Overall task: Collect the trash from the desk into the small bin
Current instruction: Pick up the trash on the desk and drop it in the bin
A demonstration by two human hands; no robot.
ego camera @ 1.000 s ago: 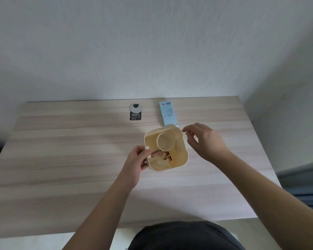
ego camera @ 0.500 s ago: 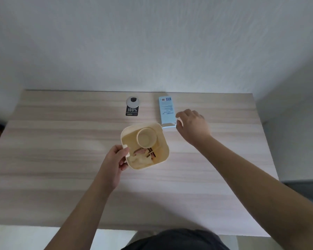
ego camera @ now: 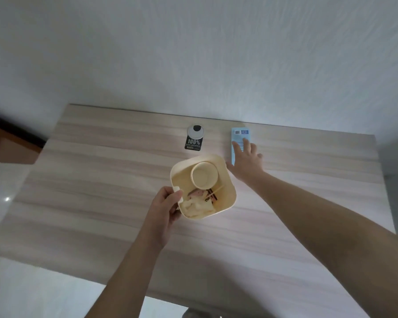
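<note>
Reaching farther than a moment ago, my right hand (ego camera: 245, 160) now lies with straight fingers on the blue box (ego camera: 240, 136) at the far edge of the desk (ego camera: 101, 180). My left hand (ego camera: 164, 208) grips the small bin (ego camera: 225, 196) by its near-left rim; a paper cup (ego camera: 204, 175) sits inside.

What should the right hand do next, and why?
Probably close the right hand around the light blue box and lift it: its straight fingers already lie on the box, which is still on the desk, while the left hand grips the small bin beside it.
</note>
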